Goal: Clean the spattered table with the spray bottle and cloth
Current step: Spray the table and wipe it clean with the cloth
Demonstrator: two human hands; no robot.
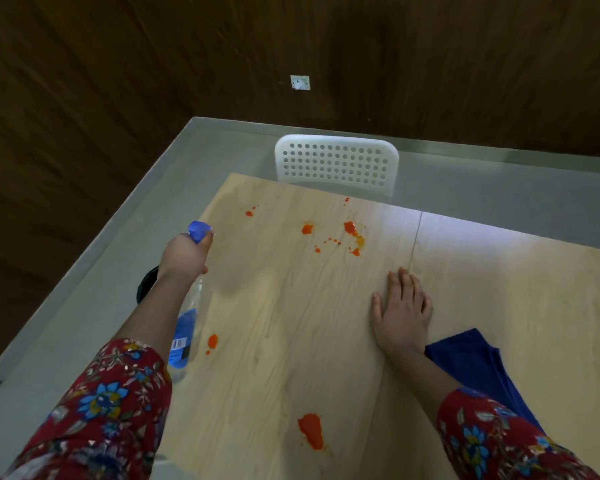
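Table (274, 306) centre open; orange spatters (350, 233) reachable from near side. Right hand (402, 310) flat mid-table, cloth (478, 368) near-right, chair (336, 164) beyond far edge.

The scene is dim, and the dark wood wall (84, 98) falls almost to black. A pale band of glare lies across the far right of the table (499, 244). A soft shadow spreads on the table beside the left hand (184, 254). Wide-angle distortion bends the edges, and detail is soft and slightly blurred throughout.
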